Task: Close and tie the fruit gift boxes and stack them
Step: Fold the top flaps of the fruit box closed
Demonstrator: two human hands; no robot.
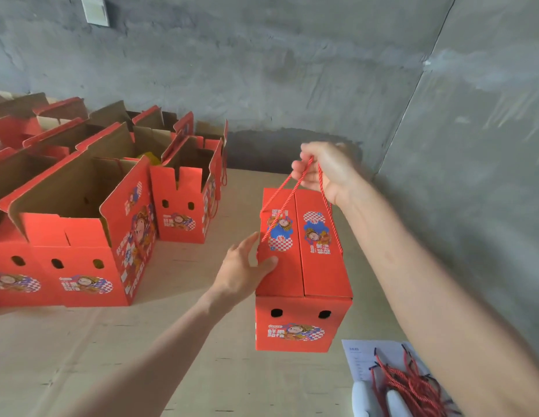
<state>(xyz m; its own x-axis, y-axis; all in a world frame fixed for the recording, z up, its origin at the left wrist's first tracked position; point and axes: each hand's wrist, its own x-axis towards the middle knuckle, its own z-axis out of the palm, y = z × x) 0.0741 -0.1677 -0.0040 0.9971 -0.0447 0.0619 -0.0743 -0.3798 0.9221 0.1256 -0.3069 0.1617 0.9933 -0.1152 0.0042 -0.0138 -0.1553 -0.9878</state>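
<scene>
The right hand [325,173] grips the cords [322,191] and holds them up taut, seemingly to lift the closed box [319,266], which the left hand [247,266] steadies with near-straight fingers, right of the open boxes [75,236]

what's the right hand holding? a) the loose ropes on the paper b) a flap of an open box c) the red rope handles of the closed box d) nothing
c: the right hand grips the red rope handles, raised above the lid of the closed box.
</scene>
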